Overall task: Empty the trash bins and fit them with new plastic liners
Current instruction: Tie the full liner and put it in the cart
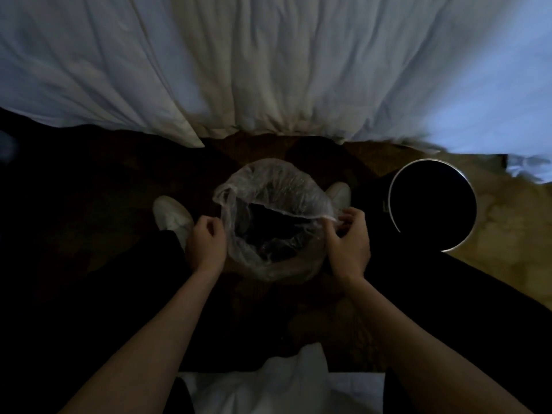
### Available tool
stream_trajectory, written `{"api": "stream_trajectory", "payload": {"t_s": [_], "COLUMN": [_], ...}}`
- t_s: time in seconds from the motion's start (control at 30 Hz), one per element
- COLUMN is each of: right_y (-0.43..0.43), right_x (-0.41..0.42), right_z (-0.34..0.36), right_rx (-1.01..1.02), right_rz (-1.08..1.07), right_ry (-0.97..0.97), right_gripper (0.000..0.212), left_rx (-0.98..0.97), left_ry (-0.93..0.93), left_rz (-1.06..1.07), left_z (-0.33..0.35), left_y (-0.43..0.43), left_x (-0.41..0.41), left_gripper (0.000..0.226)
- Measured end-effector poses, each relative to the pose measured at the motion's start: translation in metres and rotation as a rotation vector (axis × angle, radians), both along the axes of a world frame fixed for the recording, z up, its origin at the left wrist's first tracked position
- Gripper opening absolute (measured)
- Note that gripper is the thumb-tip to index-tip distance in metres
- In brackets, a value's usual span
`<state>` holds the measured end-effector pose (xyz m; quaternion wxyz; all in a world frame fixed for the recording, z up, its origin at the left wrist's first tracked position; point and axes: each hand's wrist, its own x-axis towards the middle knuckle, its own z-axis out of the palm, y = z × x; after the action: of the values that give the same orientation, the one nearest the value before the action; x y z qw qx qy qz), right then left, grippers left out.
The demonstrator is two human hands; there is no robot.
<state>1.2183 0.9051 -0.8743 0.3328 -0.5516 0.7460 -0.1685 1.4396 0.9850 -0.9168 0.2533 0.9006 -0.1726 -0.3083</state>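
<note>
Nearest the camera, below the clear plastic liner, a fold of white cloth hangs at the person's front, and 2 bare forearms reach forward from either side of it. The left hand sits at the liner's left edge with its fingers curled in, pinching the thin film there. The right hand is at the liner's right edge, fingers and thumb nipping the stretched rim. Between the 2 hands the liner is held open as a crinkled, glossy, roughly round pouch with a dark mass low inside it; the dim light hides whether a bin stands under it. Just beyond the liner, 1 pale shoe shows to its left and 1 pale shoe to its right, both on a dark brown floor that turns mottled tan further right. Well to the right of the liner stands a round trash bin with a thin bright metal rim and a black interior, bare of any film. Beyond the liner, soft white bedding hangs in long vertical creases down to the floor.
</note>
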Motion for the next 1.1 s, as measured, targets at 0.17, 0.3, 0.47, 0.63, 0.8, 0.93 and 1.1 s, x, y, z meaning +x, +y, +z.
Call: {"api": "stream_trajectory", "payload": {"t_s": [0.17, 0.3, 0.47, 0.63, 0.8, 0.93, 1.1], "right_y": [-0.016, -0.043, -0.052, -0.05, -0.047, -0.055, -0.058], "right_x": [-0.002, -0.003, 0.006, 0.005, 0.006, 0.005, 0.007], "right_z": [0.004, -0.006, -0.016, -0.025, -0.033, -0.038, -0.044], "right_rx": [-0.046, 0.296, 0.57, 0.564, 0.522, 0.528, 0.598], "right_rz": [0.094, -0.075, -0.286, -0.329, -0.309, -0.35, -0.431], "right_ry": [0.262, 0.011, -0.378, -0.487, -0.402, -0.402, -0.496], "right_gripper": [0.022, 0.024, 0.01, 0.023, 0.037, 0.024, 0.026], "left_rx": [0.027, -0.005, 0.017, -0.031, 0.027, -0.056, -0.073], "left_ry": [-0.006, 0.269, 0.197, -0.049, -0.099, 0.126, 0.577], "left_rz": [0.024, 0.143, 0.05, -0.109, -0.121, 0.233, 0.717], "left_z": [0.006, 0.004, -0.006, -0.011, -0.014, -0.015, -0.022], "left_y": [-0.002, -0.009, -0.009, -0.011, -0.011, -0.017, -0.025], "left_x": [0.006, 0.016, 0.008, -0.003, 0.0, 0.016, 0.033], "left_gripper": [0.019, 0.031, 0.029, 0.025, 0.019, 0.01, 0.03]}}
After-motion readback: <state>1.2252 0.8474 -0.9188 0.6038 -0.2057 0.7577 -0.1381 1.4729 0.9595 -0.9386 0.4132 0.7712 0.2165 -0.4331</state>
